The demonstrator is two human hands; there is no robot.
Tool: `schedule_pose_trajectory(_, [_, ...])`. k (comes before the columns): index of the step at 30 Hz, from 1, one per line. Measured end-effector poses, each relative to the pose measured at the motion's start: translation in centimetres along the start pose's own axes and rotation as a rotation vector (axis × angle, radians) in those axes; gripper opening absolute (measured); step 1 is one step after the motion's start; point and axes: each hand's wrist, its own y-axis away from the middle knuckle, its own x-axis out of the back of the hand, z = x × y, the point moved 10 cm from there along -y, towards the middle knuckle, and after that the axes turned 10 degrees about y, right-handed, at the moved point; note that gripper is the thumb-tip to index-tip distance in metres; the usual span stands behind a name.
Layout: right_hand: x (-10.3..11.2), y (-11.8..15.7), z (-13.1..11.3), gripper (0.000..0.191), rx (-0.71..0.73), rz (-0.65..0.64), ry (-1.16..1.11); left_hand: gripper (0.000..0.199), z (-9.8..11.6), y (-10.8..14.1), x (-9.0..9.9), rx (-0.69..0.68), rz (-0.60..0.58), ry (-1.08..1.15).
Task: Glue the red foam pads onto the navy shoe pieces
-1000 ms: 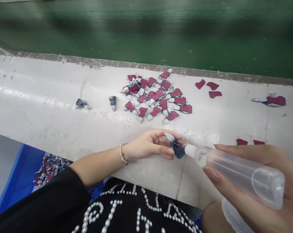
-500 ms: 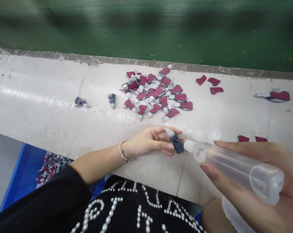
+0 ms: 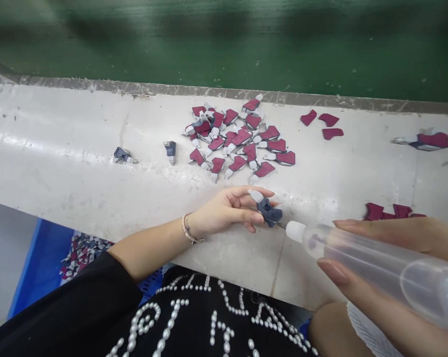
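Observation:
My left hand [image 3: 231, 210] pinches a small dark blue plastic part with a light grey tip [image 3: 269, 212] between thumb and fingers. Wrapped around a clear squeeze bottle with a white cap [image 3: 372, 258] is my right hand [image 3: 398, 282], its fingers closed. A thin needle tip sticks out of the cap and reaches the lower edge of the blue part; whether it touches I cannot tell. Beyond my left hand lies a pile of similar parts with maroon faces [image 3: 242, 138]. Two dark blue parts without maroon faces, one [image 3: 123, 155] and another [image 3: 170, 151], lie left of the pile.
Loose maroon pieces [image 3: 332, 133] lie at the back right, and more maroon pieces [image 3: 374, 211] lie beside my right hand. One assembled part [image 3: 432, 141] sits far right. A blue bin [image 3: 41, 263] of parts stands below the table's left edge. A green wall [image 3: 224, 49] runs behind.
My right hand and the bottle have drawn back slightly to the right, so the needle shows at the part's lower edge. The blue part has turned a little in my left hand.

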Motion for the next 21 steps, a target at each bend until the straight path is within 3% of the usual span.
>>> schedule_pose_trajectory(8, [0.2,0.5,0.1,0.030,-0.096,-0.005,-0.050,0.045,0.6,0.1,0.2,-0.043,0.003,-0.022])
schedule_pose_trajectory(16, [1.2,0.6,2.0,0.034,-0.113,0.008,0.137,0.049,0.8,0.1,0.0,-0.023,0.006,-0.103])
schedule_pose_trajectory(21, [1.1,0.3,2.0,0.037,-0.108,-0.008,0.166,0.051,0.6,0.0,-0.1,0.017,0.004,-0.102])
